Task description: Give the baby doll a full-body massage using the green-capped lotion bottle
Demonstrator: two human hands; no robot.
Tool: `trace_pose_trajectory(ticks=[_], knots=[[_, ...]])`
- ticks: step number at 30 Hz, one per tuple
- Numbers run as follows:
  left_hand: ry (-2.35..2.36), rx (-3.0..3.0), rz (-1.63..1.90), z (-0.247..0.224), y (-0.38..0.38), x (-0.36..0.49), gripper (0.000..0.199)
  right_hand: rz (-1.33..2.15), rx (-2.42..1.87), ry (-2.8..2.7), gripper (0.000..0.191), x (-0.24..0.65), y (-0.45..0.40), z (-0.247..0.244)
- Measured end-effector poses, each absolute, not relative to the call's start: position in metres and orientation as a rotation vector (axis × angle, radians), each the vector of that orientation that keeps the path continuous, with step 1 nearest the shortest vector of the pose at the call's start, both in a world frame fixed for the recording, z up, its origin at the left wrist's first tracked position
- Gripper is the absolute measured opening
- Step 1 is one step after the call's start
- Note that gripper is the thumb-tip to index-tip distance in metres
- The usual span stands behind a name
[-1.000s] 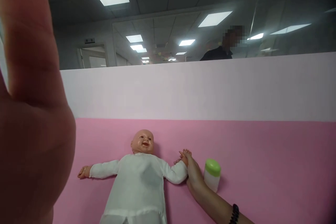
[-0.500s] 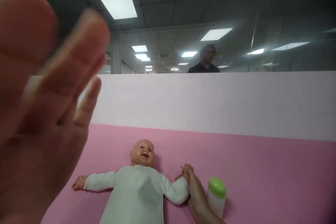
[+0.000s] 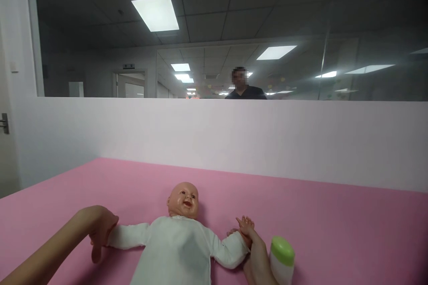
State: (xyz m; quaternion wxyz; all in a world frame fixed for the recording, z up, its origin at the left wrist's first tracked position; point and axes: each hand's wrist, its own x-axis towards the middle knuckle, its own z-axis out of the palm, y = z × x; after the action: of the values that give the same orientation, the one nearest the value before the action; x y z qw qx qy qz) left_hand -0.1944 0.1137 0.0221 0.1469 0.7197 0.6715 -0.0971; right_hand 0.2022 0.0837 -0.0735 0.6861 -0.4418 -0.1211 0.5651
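A baby doll (image 3: 177, 249) in a white long-sleeved garment lies face up on a pink surface (image 3: 334, 231), its arms spread. On the left, my left hand (image 3: 102, 229) is closed over the doll's hand at the cuff, mostly hiding it. My right hand (image 3: 257, 251) grips the doll's other wrist, the small fingers of the doll showing above it. Just right of my right hand stands a white bottle with a green cap (image 3: 282, 254).
A white low wall (image 3: 234, 138) runs behind the pink surface, with a window above it. Beyond the glass stands a person in a dark shirt (image 3: 246, 91). A door handle (image 3: 4, 123) shows at the far left.
My left hand has come down from close to the camera onto the doll's hand. My right hand still holds the other wrist. The person behind the glass has shifted left.
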Motion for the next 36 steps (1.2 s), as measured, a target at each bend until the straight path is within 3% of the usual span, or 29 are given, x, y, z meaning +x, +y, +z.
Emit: trace_pose_trajectory(ticks=[2,6,10,15,21,27,36], knots=[[1.891,1.922,-0.407,0.019,0.115,-0.201,0.022,1.258,-1.005,-0.282,0.062,0.205,0.084,-0.075],[1.866,1.960,-0.263,0.028,0.119,-0.222,0.027,1.245,-1.008,-0.248,0.067,0.208,0.086,-0.079],[1.621,2.051,0.262,0.049,0.119,-0.234,0.032,1.231,-1.054,-0.254,0.074,0.206,0.084,-0.075],[1.242,1.866,0.818,0.059,0.112,-0.189,0.031,1.161,-1.070,-0.297,0.106,0.201,0.080,-0.068],[1.205,1.446,1.377,-0.008,0.119,-0.122,0.048,1.100,-1.048,-0.445,0.114,0.202,0.080,-0.076],[1.392,1.304,1.425,-0.079,0.112,-0.111,0.060,1.195,-1.041,-0.464,0.113,0.200,0.078,-0.075],[1.393,1.187,1.416,-0.077,0.107,-0.118,0.059,1.177,-1.161,-0.618,0.108,0.200,0.072,-0.079]])
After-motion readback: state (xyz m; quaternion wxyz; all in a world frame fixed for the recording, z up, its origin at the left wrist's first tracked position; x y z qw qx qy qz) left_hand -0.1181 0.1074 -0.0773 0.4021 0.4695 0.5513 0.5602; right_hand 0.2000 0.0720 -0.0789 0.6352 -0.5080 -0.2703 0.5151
